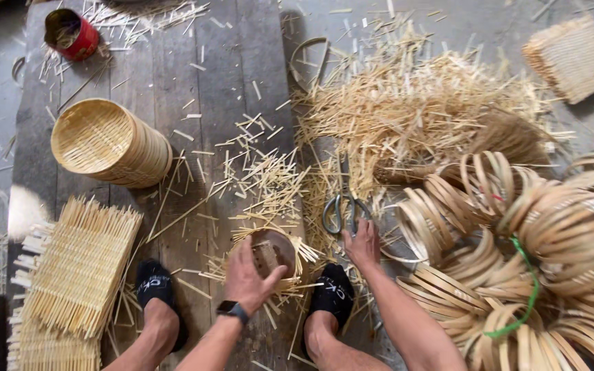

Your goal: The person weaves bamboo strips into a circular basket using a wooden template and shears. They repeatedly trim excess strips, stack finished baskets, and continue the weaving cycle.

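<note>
Left hand (247, 278) grips a small round bamboo hoop (274, 249) with uncut woven strips splaying from its rim, held between 2 feet. Right hand (362, 244), fingers loosely spread, touches the scissors (344, 206) on the floor.

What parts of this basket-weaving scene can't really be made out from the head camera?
- Half-made basket: its near side is covered by the left hand.
- Scissors: the blades are lost among the straw-coloured offcuts; whether the right hand grips the handles cannot be told.
- Red tin: its contents are too dark to see.
- Bundled hoops: cut off by the right and bottom edges.
</note>
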